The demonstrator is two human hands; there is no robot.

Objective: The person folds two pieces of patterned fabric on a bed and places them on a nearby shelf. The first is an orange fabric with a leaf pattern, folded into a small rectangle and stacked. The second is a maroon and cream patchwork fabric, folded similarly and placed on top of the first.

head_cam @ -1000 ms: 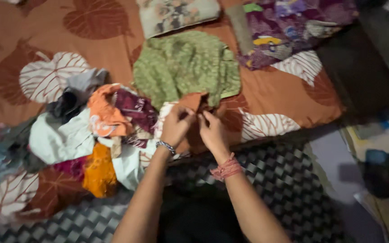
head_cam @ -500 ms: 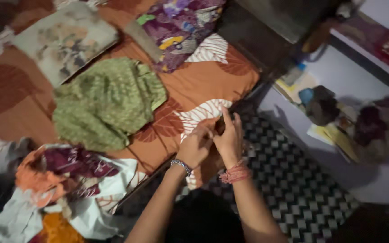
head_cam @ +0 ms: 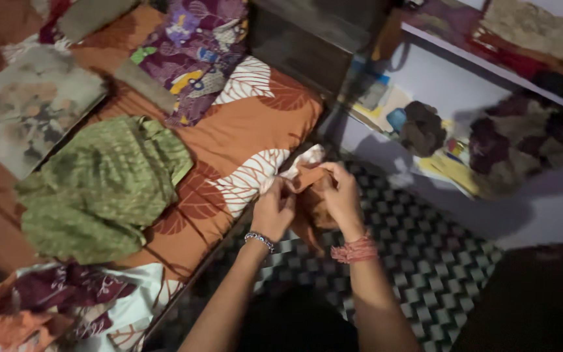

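Both of my hands grip a small rust-orange cloth with a white patterned edge (head_cam: 302, 171) at the near corner of the bed. My left hand (head_cam: 275, 207), with a beaded bracelet on the wrist, pinches its left side. My right hand (head_cam: 340, 194), with a red thread band on the wrist, holds its right side. The cloth hangs down between them over a black-and-white checked mat (head_cam: 418, 254).
An orange bedsheet with leaf prints (head_cam: 249, 124) covers the bed. On it lie a crumpled green garment (head_cam: 102, 186), a purple patterned cloth (head_cam: 193, 49), a pale cushion (head_cam: 24, 107) and a heap of mixed clothes (head_cam: 60, 306). Papers and dark bundles (head_cam: 425, 127) litter the floor at right.
The view has swung right, pushing the clothes heap towards the lower left. My hands have carried the orange cloth from the bed's middle to its near corner and stay gripped on it.
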